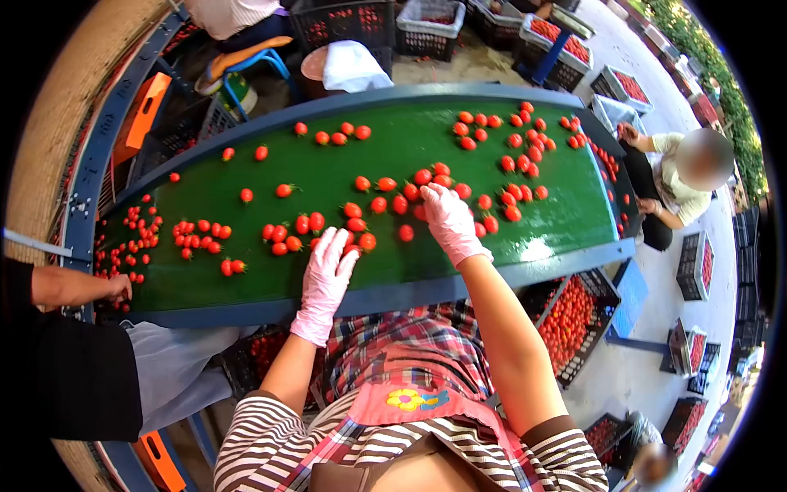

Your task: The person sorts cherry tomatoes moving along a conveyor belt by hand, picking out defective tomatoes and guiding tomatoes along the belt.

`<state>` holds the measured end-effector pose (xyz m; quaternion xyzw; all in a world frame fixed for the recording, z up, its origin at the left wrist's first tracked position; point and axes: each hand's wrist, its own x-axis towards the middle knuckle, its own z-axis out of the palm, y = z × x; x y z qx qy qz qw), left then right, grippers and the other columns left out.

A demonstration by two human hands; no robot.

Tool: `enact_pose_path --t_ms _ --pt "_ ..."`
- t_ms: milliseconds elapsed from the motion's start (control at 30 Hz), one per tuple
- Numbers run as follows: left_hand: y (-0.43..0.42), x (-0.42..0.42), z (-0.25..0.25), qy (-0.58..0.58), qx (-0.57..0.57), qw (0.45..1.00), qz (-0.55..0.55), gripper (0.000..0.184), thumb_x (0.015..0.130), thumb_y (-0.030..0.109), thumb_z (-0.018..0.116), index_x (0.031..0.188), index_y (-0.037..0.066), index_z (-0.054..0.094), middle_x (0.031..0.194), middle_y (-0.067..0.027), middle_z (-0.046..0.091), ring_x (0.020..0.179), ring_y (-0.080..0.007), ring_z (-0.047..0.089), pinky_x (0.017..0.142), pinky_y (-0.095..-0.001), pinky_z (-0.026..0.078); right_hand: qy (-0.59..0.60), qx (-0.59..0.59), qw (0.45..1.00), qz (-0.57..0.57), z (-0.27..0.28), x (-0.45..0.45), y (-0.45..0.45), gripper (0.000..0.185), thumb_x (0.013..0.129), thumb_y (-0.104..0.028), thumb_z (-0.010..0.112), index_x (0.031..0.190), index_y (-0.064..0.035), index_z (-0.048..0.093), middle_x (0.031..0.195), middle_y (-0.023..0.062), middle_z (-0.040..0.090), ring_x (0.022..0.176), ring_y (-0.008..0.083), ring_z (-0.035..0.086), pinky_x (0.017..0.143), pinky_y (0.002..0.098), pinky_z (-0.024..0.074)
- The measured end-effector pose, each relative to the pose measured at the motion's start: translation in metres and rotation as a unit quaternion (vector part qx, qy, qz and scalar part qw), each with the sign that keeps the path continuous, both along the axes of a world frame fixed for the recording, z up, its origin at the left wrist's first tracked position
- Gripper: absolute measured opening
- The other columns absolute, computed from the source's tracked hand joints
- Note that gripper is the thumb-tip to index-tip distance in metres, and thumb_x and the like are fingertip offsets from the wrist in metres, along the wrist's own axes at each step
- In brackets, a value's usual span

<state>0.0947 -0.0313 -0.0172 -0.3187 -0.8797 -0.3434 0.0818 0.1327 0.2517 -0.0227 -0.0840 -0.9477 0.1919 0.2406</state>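
My left hand (326,275), in a thin pink glove, lies over the near side of the green conveyor belt (328,168). Its fingers are stretched out and somewhat apart, beside a small red tomato (367,241). My right hand (451,223), gloved the same way, reaches farther in among loose tomatoes. Its fingers are loosely bent and appear apart; a tomato (420,212) sits against its thumb side, and the undersides of the fingers are hidden. Another tomato (407,234) rests between my hands. More oval tomatoes lie scattered along the belt.
Blue metal rails (385,297) edge the belt. At left, another person's hand (120,287) is over small tomatoes. A seated person (693,197) works at the right end. A black crate (570,320) full of tomatoes stands below the near rail; several crates line the floor beyond.
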Motion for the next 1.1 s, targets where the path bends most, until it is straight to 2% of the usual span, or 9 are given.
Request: enact_pose_path --t_ms 233,300,400,500,633,700,767,900,1100 --pt "0.005 0.002 0.01 -0.131 0.079 0.988 -0.006 0.083 0.079 0.033 0.088 0.148 0.011 0.048 0.139 -0.0174 0.057 0.129 -0.0331 0.056 0.108 -0.041 0.047 -0.204 -0.238 0.949 -0.023 0.059 -0.02 0.023 0.023 0.096 -0.011 0.05 0.116 -0.0065 0.06 0.097 0.02 0.071 0.086 0.039 0.07 0.077 0.0498 0.0574" --pt "0.004 0.002 0.008 -0.118 0.053 0.991 -0.016 0.085 0.078 0.035 0.088 0.149 0.012 0.047 0.14 -0.0178 0.056 0.129 -0.0325 0.056 0.108 -0.0402 0.047 -0.095 -0.087 0.991 -0.044 0.064 -0.014 0.021 0.016 0.09 -0.015 0.06 0.098 -0.003 0.067 0.093 0.0187 0.073 0.078 0.0364 0.072 0.067 0.0441 0.0583" --pt "0.006 -0.001 0.01 -0.132 0.055 0.99 -0.02 0.082 0.079 0.038 0.086 0.147 0.011 0.049 0.142 -0.0185 0.055 0.131 -0.0329 0.055 0.109 -0.0402 0.046 -0.217 -0.086 0.972 -0.027 0.087 0.005 0.025 0.021 0.095 -0.015 0.059 0.114 -0.0057 0.065 0.106 0.0194 0.062 0.095 0.038 0.063 0.082 0.0438 0.0526" --pt "0.008 0.001 0.016 -0.126 0.045 0.991 -0.029 0.079 0.081 0.041 0.083 0.146 0.01 0.051 0.143 -0.0189 0.055 0.132 -0.033 0.054 0.11 -0.0404 0.046 -0.126 -0.298 0.94 -0.106 0.082 0.029 0.025 0.023 0.098 -0.019 0.06 0.116 -0.0052 0.064 0.104 0.0154 0.062 0.096 0.0337 0.061 0.081 0.0408 0.0508" --pt "0.013 0.007 0.017 -0.038 -0.03 0.998 -0.029 0.072 0.085 0.049 0.076 0.141 0.009 0.055 0.143 -0.0181 0.054 0.129 -0.034 0.056 0.106 -0.0417 0.048 0.063 -0.71 0.697 -0.078 0.014 0.077 0.073 0.02 0.1 -0.019 0.059 0.11 -0.0019 0.064 0.1 0.008 0.067 0.081 0.0177 0.058 0.067 0.0296 0.0471" --pt "0.014 0.011 0.012 -0.039 -0.005 0.999 -0.015 0.068 0.086 0.045 0.077 0.14 0.009 0.055 0.145 -0.0177 0.052 0.127 -0.0351 0.057 0.104 -0.0422 0.05 0.206 -0.868 0.431 -0.135 0.024 0.093 0.07 0.017 0.1 -0.017 0.058 0.107 -0.0036 0.064 0.098 0.0064 0.067 0.07 0.0127 0.05 0.062 0.0261 0.0434" --pt "0.013 0.008 0.003 -0.008 0.009 0.999 -0.045 0.064 0.086 0.04 0.077 0.138 0.01 0.056 0.146 -0.0176 0.051 0.125 -0.0356 0.058 0.102 -0.0425 0.051 0.191 -0.868 0.455 0.052 0.004 0.133 0.1 0.014 0.099 -0.016 0.061 0.107 -0.0054 0.065 0.095 0.0029 0.069 0.065 0.0095 0.048 0.061 0.0255 0.0427" --pt "-0.024 0.011 0.025 0.043 -0.091 0.994 0.038 0.06 0.087 0.036 0.076 0.138 0.013 0.055 0.144 -0.018 0.052 0.116 -0.036 0.062 0.095 -0.0447 0.053 0.227 -0.727 0.609 -0.221 0.011 0.227 0.149 0.019 0.094 -0.019 0.069 0.11 -0.0079 0.067 0.092 -0.0017 0.069 0.072 0.0094 0.053 0.059 0.0222 0.0428" --pt "-0.067 -0.018 -0.006 -0.039 -0.189 0.967 0.167 0.067 0.092 0.038 0.069 0.152 0.023 0.043 0.161 -0.0191 0.029 0.13 -0.0451 0.048 0.104 -0.0542 0.046 0.27 -0.572 0.649 -0.422 -0.018 0.332 0.234 0.035 0.094 -0.018 0.07 0.125 -0.0089 0.057 0.107 0.0061 0.063 0.084 0.0145 0.061 0.065 0.0259 0.0516"
